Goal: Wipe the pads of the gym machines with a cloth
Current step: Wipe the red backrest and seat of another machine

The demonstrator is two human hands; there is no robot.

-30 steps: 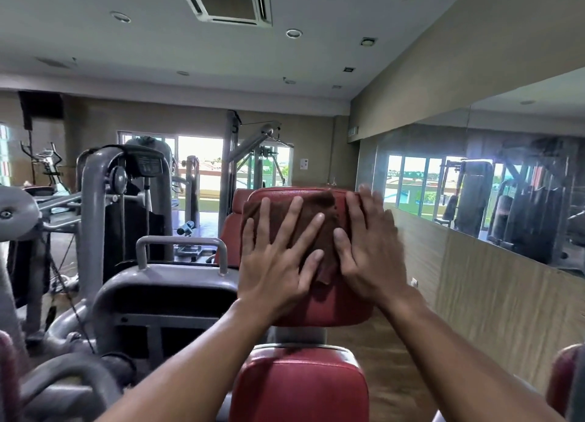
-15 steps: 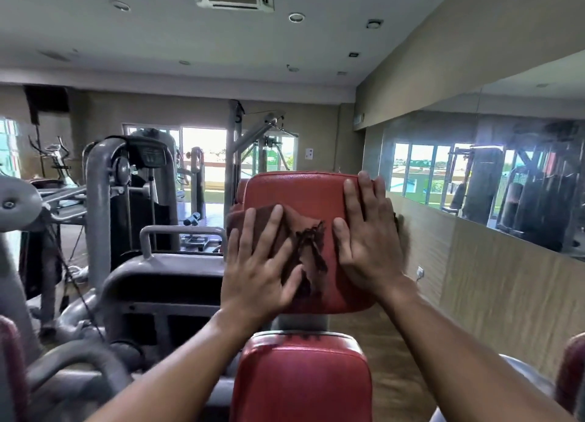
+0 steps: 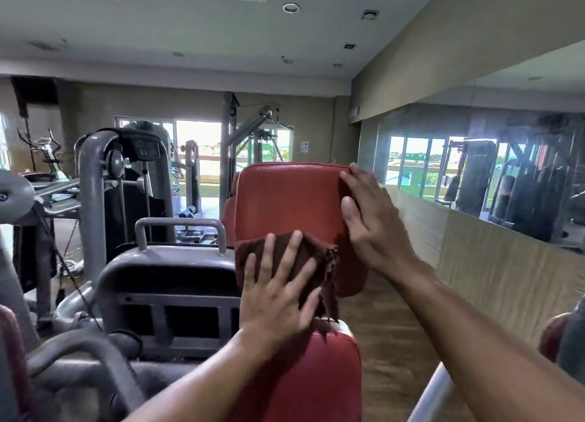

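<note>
**Cloth swept to the bottom of the backrest**

Since a second ago: the left hand (image 3: 278,295) has dragged the dark brown terry cloth (image 3: 304,257) from the top of the red vinyl backrest pad (image 3: 291,200) down to its lower left corner. The right hand (image 3: 370,219) has slid off the cloth toward the pad's right edge.

Left hand: fingers spread and straight, palm flat, pressing the cloth against the pad. No pinch on it. A frayed corner of the cloth hangs below the pad's lower edge, just above the red vinyl seat pad (image 3: 316,374).

Right hand: flat and open, fingers together, resting on the bare vinyl at the upper right edge, apparently bracing the pad. It holds nothing.

Risks, as judgement: the cloth is held by palm pressure alone. If the stroke runs off the bottom edge, the cloth could slip free and drop onto the seat or the wooden floor (image 3: 389,342). It is bunched, so it covers a narrow strip, and the right half of the pad may get missed.

Beyond: grey steel machine frame (image 3: 164,279) to the left, wall mirror (image 3: 506,168) to the right.
</note>
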